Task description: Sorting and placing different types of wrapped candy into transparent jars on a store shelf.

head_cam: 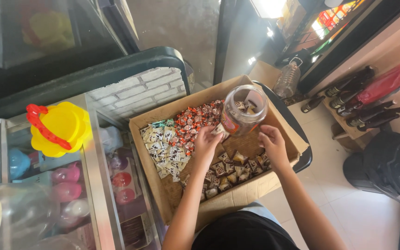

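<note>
A shallow brown cardboard box [237, 196] is seen resting on a dark chair above a pale tiled floor [348, 217]. Inside it, a clear round plastic jar [244, 109] lies tilted near the far edge, among red-wrapped sweets [193, 121] and white-wrapped sweets [163, 146]. A small wrapped sweet [219, 131] is pinched in the curled fingers of the left hand [207, 143], just beside the jar's mouth. The right hand [271, 144] is held loosely curled over brown-wrapped sweets [230, 171]; whether anything is gripped cannot be told. A glass display counter [89, 153] with a yellow plastic lid [61, 127] stands to the left, dark bottles [362, 99] to the right.
</note>
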